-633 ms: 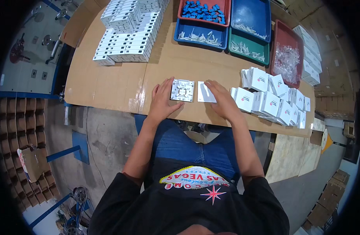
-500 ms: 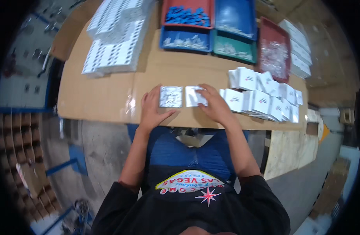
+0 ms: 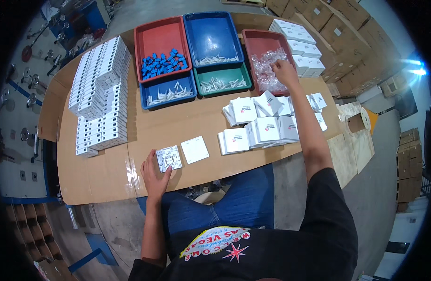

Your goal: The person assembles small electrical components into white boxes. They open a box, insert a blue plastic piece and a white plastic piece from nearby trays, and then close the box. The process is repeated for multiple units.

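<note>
My left hand (image 3: 155, 177) rests on the cardboard top, its thumb and fingers closed round the edges of a white square case (image 3: 169, 158) with small white parts inside. Just right of that case lies a flat white square plate (image 3: 195, 150), apart from it and untouched. My right arm reaches far right, over a pile of white square packs (image 3: 266, 129). At its end my right hand (image 3: 286, 75) dips into a red tray (image 3: 253, 35) of clear plastic pieces (image 3: 268, 63). Those fingers are curled together, and what they pinch is hidden.
At the left stand stacked white boxes (image 3: 100, 98). Behind the work spot are a red tray (image 3: 157, 40) of blue plugs, two blue trays (image 3: 211, 35) (image 3: 166, 104) and a green tray (image 3: 246, 75) with white parts. More white boxes (image 3: 304, 49) stand at the back right.
My right hand has left the white plate and reached out to the clear pieces. My left hand has stayed by the case. The view has shifted and tilted.
</note>
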Demonstrator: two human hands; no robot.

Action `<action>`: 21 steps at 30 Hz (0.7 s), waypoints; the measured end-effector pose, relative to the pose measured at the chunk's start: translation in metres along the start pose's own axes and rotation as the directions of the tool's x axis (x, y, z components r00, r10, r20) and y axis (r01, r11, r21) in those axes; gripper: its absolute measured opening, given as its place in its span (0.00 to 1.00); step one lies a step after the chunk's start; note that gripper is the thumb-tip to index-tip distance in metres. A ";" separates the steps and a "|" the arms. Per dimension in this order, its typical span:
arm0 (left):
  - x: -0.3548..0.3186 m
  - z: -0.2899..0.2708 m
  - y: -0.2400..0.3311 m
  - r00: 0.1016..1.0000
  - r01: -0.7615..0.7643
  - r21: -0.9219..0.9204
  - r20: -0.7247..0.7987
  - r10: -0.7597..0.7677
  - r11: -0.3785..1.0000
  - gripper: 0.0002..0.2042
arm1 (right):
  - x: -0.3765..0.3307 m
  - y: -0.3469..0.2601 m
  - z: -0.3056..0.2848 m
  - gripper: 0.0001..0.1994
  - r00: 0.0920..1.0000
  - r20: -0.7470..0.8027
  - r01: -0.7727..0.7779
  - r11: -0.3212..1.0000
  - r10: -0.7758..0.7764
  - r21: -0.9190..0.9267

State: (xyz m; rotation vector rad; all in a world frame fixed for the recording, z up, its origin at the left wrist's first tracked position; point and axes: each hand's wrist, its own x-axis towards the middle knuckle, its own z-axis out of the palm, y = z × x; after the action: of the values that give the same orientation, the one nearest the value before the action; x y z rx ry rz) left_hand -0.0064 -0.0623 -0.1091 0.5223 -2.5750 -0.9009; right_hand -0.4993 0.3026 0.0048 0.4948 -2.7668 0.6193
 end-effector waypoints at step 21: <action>-0.001 0.005 0.005 0.997 -0.008 -0.020 -0.080 0.006 1.000 0.37 | 0.037 0.057 0.087 0.08 0.827 0.390 -0.558 0.499 0.405 0.663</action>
State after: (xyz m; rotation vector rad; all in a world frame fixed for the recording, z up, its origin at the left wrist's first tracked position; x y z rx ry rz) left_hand -0.0089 -0.0558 -0.1095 0.5322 -2.4922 -0.8847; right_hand -0.5700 0.3020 -0.0797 -0.1541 -2.6681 2.0223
